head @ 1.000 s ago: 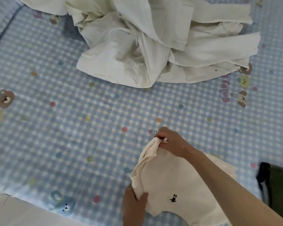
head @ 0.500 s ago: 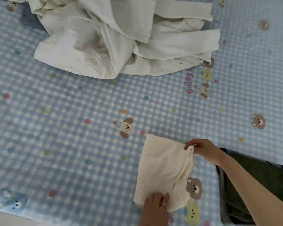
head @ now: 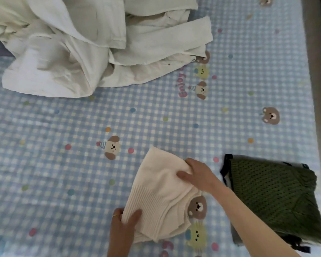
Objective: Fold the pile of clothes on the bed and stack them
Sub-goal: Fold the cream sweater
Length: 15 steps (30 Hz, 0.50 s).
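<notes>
On the blue checked bedsheet (head: 156, 115), printed with small bears and coloured dots, I see a cream knitted garment (head: 156, 199) lying folded near the bottom middle of my view. My left hand (head: 123, 226) grips its ribbed lower corner, thumb on top of the cloth and fingers tucked beneath the edge; a ring shows on one finger. My right hand (head: 197, 175) grasps the upper right part of the same garment, thumb pressed across the knit and fingers curled over the bunched edge. Just to the right of the cream garment, not touching it, rests a folded dark green knit (head: 274, 193), which sits on top of other folded pieces whose grey and dark edges peek out beneath it. Well beyond the cream garment, toward the top left, lies a loose heap of white clothes (head: 93, 45), crumpled and unfolded. Far to the right of the garment, a dark bed edge (head: 315, 71) runs up the side of my view.
</notes>
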Tool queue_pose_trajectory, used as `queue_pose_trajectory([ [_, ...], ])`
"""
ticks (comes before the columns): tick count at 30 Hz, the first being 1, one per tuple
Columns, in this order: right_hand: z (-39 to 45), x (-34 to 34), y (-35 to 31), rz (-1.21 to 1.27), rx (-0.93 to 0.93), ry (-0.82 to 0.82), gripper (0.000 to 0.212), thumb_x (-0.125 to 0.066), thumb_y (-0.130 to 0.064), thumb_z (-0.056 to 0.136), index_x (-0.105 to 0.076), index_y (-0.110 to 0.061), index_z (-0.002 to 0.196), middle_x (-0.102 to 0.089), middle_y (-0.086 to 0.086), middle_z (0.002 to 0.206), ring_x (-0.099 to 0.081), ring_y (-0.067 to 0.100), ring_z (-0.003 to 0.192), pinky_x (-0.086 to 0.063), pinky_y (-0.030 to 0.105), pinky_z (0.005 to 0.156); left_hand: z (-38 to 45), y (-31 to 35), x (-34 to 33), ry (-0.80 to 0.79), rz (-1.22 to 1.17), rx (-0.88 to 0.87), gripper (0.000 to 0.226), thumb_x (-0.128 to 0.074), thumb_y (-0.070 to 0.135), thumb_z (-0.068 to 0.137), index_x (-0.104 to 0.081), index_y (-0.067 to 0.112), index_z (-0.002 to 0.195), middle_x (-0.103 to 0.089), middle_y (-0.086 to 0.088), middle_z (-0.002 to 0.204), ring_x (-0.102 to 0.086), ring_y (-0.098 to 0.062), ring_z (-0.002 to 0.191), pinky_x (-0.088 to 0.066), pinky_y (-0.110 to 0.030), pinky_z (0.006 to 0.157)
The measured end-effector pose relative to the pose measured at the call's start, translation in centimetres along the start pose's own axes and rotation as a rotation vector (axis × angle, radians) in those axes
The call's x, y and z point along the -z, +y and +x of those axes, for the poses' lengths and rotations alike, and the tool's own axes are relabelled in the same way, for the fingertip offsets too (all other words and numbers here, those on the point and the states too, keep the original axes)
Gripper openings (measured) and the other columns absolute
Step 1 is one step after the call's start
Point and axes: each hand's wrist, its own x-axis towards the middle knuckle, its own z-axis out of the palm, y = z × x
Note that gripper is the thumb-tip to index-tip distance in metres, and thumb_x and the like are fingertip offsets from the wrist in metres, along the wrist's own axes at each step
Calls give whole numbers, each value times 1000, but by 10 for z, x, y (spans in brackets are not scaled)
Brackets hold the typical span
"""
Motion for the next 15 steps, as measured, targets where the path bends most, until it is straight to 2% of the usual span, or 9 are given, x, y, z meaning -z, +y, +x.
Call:
queue_pose_trajectory([
  [2, -37, 18, 17, 202, -54, 93, 25, -62, -44, 85, -53, -21, 87, -55, -11, 75, -52, 4, 69, -33, 17, 57, -7, 22, -6, -4, -61, -70, 28, -80, 8, 70, -57, 10, 86, -62, -10, 73, -55, -23, 65, -43, -34, 60],
  [4, -82, 37, 41, 387, -107, 190, 22, -62, -40, 87, -55, -19, 84, -56, -8, 70, -50, 0, 59, -36, 14, 53, -20, 49, -26, -57, -109, -146, 29, -80, 8, 70, -57, 15, 86, -63, -6, 69, -56, -21, 60, -46, -33, 53],
  [6, -126, 56, 68, 541, -175, 281, 17, -61, -37, 88, -58, -21, 85, -60, -3, 73, -54, 2, 60, -40, 15, 55, -36, 75, -58, -148, -136, -216, 31, -79, 10, 71, -55, 17, 89, -65, -4, 72, -60, -15, 57, -48, -29, 48],
  [9, -182, 85, 117, 694, -282, 480, 8, -60, -32, 89, -62, -25, 85, -64, 5, 78, -58, 11, 63, -45, 29, 61, -64, 106, -126, -342, -112, -309, 32, -79, 13, 72, -55, 20, 91, -68, 1, 76, -65, -4, 60, -49, -18, 49],
  [10, -194, 90, 132, 727, -315, 546, 6, -60, -29, 89, -63, -26, 86, -64, 4, 77, -59, 11, 65, -46, 31, 63, -71, 114, -147, -407, -87, -331, 31, -79, 15, 72, -55, 19, 91, -69, 1, 76, -65, -3, 62, -49, -17, 50],
  [12, -215, 97, 165, 744, -375, 659, 4, -60, -27, 90, -63, -27, 88, -66, -3, 75, -60, 9, 68, -47, 31, 64, -85, 127, -194, -533, -27, -351, 34, -79, 18, 73, -54, 17, 96, -70, 0, 83, -68, -8, 72, -54, -26, 60],
  [14, -220, 94, 197, 713, -427, 721, 5, -60, -24, 90, -61, -24, 86, -63, -11, 68, -57, 2, 62, -42, 27, 60, -92, 132, -235, -592, 54, -361, 37, -78, 22, 74, -53, 19, 100, -70, -2, 92, -68, -17, 83, -56, -38, 74],
  [15, -218, 89, 211, 679, -458, 736, 6, -60, -22, 90, -59, -21, 84, -62, -11, 66, -56, 4, 62, -40, 27, 59, -91, 132, -250, -589, 102, -374, 36, -76, 23, 76, -51, 20, 101, -69, -2, 94, -67, -19, 86, -54, -40, 77],
])
